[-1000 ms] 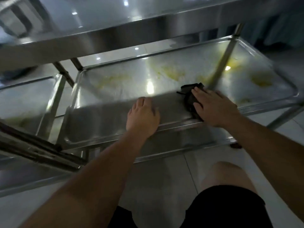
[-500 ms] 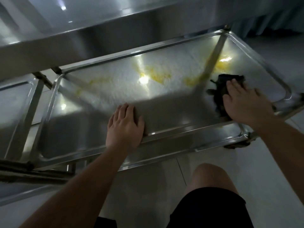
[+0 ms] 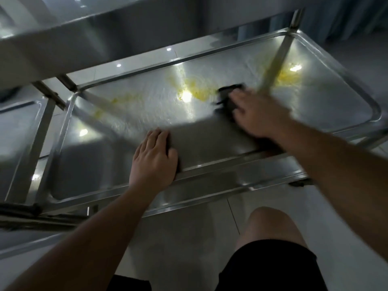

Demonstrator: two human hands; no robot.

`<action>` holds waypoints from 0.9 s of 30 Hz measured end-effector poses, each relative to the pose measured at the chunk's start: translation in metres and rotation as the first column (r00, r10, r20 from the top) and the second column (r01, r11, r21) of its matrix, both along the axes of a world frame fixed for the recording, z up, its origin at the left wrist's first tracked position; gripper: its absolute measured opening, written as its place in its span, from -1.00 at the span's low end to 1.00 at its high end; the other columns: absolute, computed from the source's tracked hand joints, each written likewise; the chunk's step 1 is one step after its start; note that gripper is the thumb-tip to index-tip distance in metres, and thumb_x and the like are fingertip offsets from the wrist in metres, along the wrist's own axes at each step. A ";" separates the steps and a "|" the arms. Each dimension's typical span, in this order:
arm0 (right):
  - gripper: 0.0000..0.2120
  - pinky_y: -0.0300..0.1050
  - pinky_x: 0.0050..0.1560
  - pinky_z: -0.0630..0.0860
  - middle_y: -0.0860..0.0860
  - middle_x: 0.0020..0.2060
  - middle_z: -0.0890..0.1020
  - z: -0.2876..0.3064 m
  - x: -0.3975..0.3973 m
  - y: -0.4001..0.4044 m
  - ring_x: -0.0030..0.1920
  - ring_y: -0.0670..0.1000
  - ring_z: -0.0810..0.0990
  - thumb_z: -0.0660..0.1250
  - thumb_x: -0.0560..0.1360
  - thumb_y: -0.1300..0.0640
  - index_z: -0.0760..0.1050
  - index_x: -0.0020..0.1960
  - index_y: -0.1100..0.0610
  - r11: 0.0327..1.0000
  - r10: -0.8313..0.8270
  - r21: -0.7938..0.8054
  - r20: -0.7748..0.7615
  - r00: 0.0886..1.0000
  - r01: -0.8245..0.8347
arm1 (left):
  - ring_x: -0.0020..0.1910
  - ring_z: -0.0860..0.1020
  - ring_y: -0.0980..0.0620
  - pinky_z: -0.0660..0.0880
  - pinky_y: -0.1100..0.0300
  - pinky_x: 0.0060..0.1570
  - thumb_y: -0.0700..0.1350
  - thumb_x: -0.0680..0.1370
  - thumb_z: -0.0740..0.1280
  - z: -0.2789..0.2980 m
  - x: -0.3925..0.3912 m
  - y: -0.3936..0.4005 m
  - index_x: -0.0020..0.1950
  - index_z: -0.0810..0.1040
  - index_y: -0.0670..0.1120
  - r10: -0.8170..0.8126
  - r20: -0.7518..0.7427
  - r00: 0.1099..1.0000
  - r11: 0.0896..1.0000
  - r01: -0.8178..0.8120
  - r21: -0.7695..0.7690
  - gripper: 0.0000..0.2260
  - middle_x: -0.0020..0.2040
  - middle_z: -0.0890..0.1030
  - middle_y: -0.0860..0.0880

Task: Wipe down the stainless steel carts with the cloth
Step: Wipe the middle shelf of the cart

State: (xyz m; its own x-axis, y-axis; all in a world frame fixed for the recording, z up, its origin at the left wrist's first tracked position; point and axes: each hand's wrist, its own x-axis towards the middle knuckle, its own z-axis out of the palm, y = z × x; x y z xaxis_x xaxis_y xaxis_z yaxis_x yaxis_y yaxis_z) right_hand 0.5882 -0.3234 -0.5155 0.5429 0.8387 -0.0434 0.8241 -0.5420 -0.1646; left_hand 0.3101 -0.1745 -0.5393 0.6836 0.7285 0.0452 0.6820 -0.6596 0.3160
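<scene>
The stainless steel cart's lower shelf (image 3: 340,97) fills the middle of the head view, with yellow smears (image 3: 197,91) across its far half. My right hand (image 3: 260,114) presses flat on a dark cloth (image 3: 228,95) near the shelf's middle, blurred by motion. My left hand (image 3: 153,158) rests on the shelf's near rim with straight fingers and holds nothing.
The cart's upper shelf (image 3: 105,32) overhangs at the top. An upright post (image 3: 277,57) stands just right of the cloth. A second cart's shelf (image 3: 14,127) lies at the left. My bare knee (image 3: 270,225) is above the tiled floor, below the shelf.
My right hand has slid the cloth leftward from the shelf's right side toward its middle. My left hand has stayed on the near rim.
</scene>
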 end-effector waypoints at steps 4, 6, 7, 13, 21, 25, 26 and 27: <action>-0.27 0.28 0.62 -0.03 -0.07 0.69 0.05 0.006 0.096 -0.084 0.67 0.05 0.04 -0.18 0.57 -0.22 0.02 0.69 0.00 0.919 -0.391 -0.058 0.007 0.920 0.391 | 0.68 0.11 0.05 0.05 0.00 0.66 0.19 0.59 0.01 0.004 0.004 -0.005 0.65 0.27 0.08 0.011 0.019 1.000 1.000 -0.011 0.002 -0.38 0.69 0.23 0.04; -0.28 0.30 0.62 -0.09 -0.06 0.69 0.02 0.008 0.100 -0.097 0.67 0.10 0.01 -0.21 0.58 -0.19 -0.01 0.70 0.02 0.859 -0.506 -0.085 0.010 0.862 0.505 | 0.69 0.10 0.04 0.04 -0.01 0.67 0.19 0.59 0.00 0.004 0.004 -0.006 0.66 0.26 0.08 0.017 0.019 1.000 1.000 -0.017 0.001 -0.38 0.69 0.22 0.04; -0.30 0.29 0.62 -0.10 -0.06 0.69 0.01 0.008 0.092 -0.090 0.67 0.13 0.00 -0.21 0.59 -0.16 -0.03 0.70 0.02 0.836 -0.544 -0.084 -0.008 0.839 0.542 | 0.69 0.09 0.04 0.03 -0.01 0.67 0.19 0.59 0.00 0.005 0.005 -0.006 0.66 0.25 0.07 0.018 0.015 1.000 1.000 -0.018 -0.002 -0.37 0.70 0.22 0.03; -0.42 0.17 0.61 0.04 -0.10 0.68 0.10 0.008 -0.035 0.017 0.66 0.08 0.07 -0.03 0.68 -0.09 0.08 0.69 -0.04 0.987 -0.157 0.010 -0.077 0.985 0.158 | 0.69 0.08 0.02 0.03 -0.02 0.67 0.15 0.63 0.05 0.009 0.005 -0.007 0.67 0.24 0.03 0.002 -0.010 1.000 1.000 -0.002 -0.013 -0.41 0.70 0.21 0.00; -0.45 0.11 0.65 -0.16 -0.21 0.67 0.06 0.002 -0.101 0.066 0.67 -0.09 -0.03 -0.09 0.71 -0.09 0.02 0.70 -0.14 0.959 0.283 0.008 -0.067 0.957 -0.283 | 0.66 0.19 -0.04 0.11 -0.01 0.65 0.07 0.67 0.14 0.007 0.006 -0.007 0.64 0.27 -0.04 0.026 0.023 0.999 1.000 -0.025 -0.016 -0.46 0.67 0.28 -0.07; -0.45 0.16 0.64 -0.03 -0.12 0.68 0.08 0.006 -0.002 0.011 0.66 -0.03 0.05 -0.04 0.71 -0.07 0.05 0.70 -0.05 1.000 0.006 -0.002 -0.013 1.000 -0.006 | 0.67 0.17 0.00 0.09 0.00 0.66 0.08 0.67 0.14 0.009 0.005 -0.007 0.64 0.29 0.01 0.018 0.021 1.000 1.000 -0.018 -0.011 -0.47 0.68 0.26 0.00; -0.44 0.17 0.64 -0.02 -0.10 0.68 0.09 0.009 0.029 -0.012 0.66 -0.02 0.07 -0.04 0.71 -0.07 0.07 0.70 -0.04 0.995 -0.099 -0.006 -0.010 0.995 0.099 | 0.66 0.18 0.00 0.10 -0.01 0.65 0.08 0.67 0.15 0.009 0.006 -0.006 0.64 0.29 0.02 0.021 0.022 1.000 1.000 -0.020 -0.010 -0.48 0.67 0.27 0.00; -0.44 0.19 0.63 -0.01 -0.08 0.68 0.10 0.010 0.059 -0.037 0.66 0.01 0.09 -0.04 0.71 -0.08 0.08 0.69 -0.03 0.980 -0.201 -0.010 -0.010 0.980 0.201 | 0.66 0.20 -0.01 0.12 -0.02 0.65 0.08 0.66 0.15 0.009 0.006 -0.007 0.63 0.30 0.03 0.025 0.024 0.999 1.000 -0.025 -0.008 -0.48 0.67 0.28 0.01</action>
